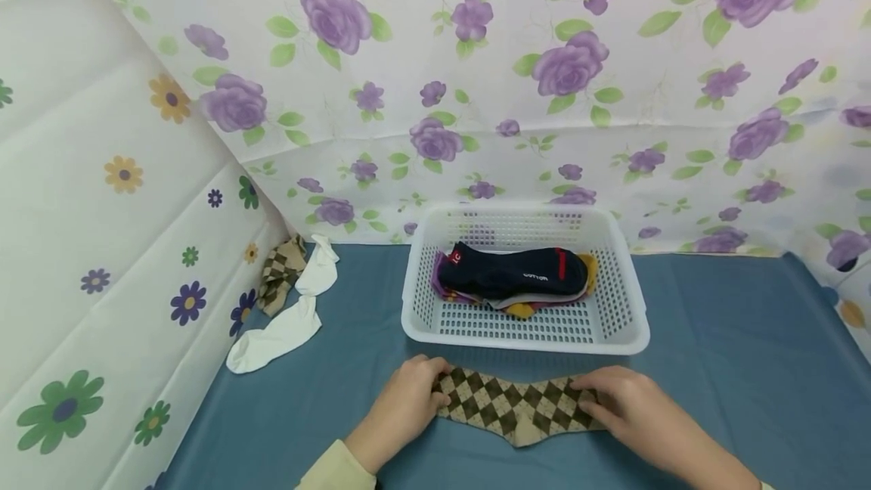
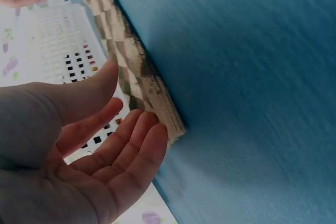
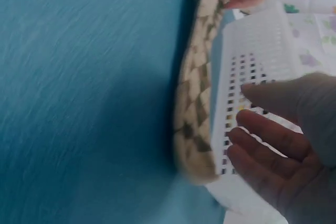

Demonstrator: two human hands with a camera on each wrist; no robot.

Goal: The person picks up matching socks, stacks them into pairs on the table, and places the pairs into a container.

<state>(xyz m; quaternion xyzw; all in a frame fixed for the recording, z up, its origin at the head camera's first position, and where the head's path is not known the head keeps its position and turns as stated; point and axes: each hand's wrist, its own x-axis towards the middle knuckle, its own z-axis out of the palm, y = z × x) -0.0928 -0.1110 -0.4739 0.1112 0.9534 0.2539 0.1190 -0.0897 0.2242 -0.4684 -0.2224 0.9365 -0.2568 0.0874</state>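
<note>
A beige and brown argyle sock lies stretched sideways on the blue cloth, its heel pointing toward me. At its left end is my left hand; in the left wrist view its fingertips touch the layered end of the sock, with the thumb apart from them. My right hand is at the other end, thumb and fingers spread. A gap shows between the right fingers and the rounded sock end in the right wrist view.
Just beyond the sock stands a white perforated basket with a dark navy sock atop other coloured socks. To the left lie white socks and another crumpled argyle sock. Flowered sheets rise behind and at the sides.
</note>
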